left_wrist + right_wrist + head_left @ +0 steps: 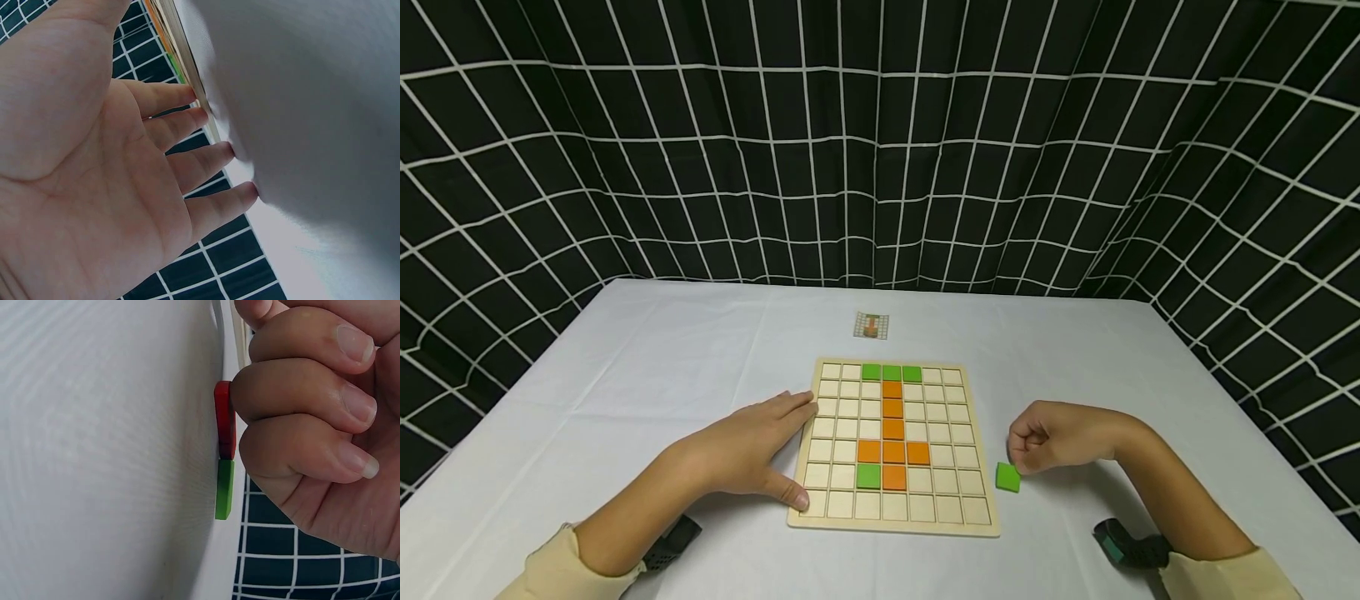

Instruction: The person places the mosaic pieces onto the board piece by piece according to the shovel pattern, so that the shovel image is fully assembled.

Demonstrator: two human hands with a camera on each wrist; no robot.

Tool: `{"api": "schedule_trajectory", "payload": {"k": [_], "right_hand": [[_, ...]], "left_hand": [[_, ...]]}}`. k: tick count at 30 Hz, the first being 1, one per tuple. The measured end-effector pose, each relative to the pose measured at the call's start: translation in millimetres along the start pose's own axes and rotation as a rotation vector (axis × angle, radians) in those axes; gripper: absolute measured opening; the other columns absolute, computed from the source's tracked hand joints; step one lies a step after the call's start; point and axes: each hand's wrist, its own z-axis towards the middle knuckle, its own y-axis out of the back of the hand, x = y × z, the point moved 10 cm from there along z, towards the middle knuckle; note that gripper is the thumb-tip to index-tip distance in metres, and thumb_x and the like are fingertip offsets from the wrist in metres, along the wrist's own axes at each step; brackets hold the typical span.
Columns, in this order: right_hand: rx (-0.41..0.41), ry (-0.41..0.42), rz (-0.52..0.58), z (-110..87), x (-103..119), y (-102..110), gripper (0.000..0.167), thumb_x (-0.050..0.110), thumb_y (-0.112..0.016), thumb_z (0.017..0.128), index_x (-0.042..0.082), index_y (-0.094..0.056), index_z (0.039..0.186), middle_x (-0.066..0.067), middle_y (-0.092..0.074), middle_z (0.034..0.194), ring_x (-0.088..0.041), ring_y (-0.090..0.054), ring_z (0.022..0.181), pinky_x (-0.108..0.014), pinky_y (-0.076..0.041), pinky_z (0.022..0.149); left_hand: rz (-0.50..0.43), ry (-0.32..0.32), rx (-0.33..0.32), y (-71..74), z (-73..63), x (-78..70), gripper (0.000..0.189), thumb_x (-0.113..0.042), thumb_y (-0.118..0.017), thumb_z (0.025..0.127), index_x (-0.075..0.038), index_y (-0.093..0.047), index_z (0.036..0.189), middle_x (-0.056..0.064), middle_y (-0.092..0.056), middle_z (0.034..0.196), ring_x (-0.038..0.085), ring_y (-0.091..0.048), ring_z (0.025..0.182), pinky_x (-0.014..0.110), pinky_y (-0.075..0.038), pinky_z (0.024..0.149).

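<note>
A wooden grid board lies on the table, with orange tiles in a column and green tiles along its far edge. Another green tile sits lower left of the column. My left hand steadies the board's left edge with fingers and thumb spread. To the board's right, my right hand has its fingers curled, and thumb and forefinger pinch a loose green tile at its side. In the right wrist view, a red piece and a green piece lie on the table past the curled fingers.
A small card with a printed grid pattern lies beyond the board. White cloth covers the table. Black curtain with white grid lines surrounds the far side and flanks.
</note>
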Motion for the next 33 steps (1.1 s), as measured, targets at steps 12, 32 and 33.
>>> {"api": "schedule_trajectory", "payload": {"k": [12,32,33], "right_hand": [[0.012,0.009,0.009,3.5,4.2,-1.0,0.011,0.000,-0.067,0.086,0.007,-0.068,0.078,0.006,-0.043,0.061,-0.009,-0.039,0.057,-0.023,-0.030,0.052],[0.016,0.029,0.005,4.0,7.5,6.1,0.012,-0.001,-0.065,0.085,0.008,-0.069,0.078,0.006,-0.043,0.060,-0.009,-0.040,0.057,-0.023,-0.030,0.051],[0.015,0.030,0.007,3.9,7.7,6.3,0.012,-0.001,-0.065,0.085,0.008,-0.069,0.078,0.006,-0.042,0.060,-0.009,-0.039,0.057,-0.023,-0.030,0.051]], "left_hand": [[-0.010,0.003,0.008,-1.0,-0.2,1.5,0.121,-0.074,-0.073,0.068,0.000,-0.032,0.155,0.017,-0.027,0.161,0.041,-0.024,0.147,0.056,-0.026,0.116],[0.006,0.009,0.008,-0.9,1.1,0.2,0.121,-0.073,-0.075,0.068,-0.001,-0.032,0.155,0.016,-0.027,0.162,0.040,-0.024,0.147,0.054,-0.026,0.116],[0.004,0.007,0.008,-0.8,0.9,0.1,0.121,-0.073,-0.075,0.068,0.000,-0.032,0.155,0.016,-0.027,0.162,0.040,-0.025,0.147,0.055,-0.026,0.116]]}}
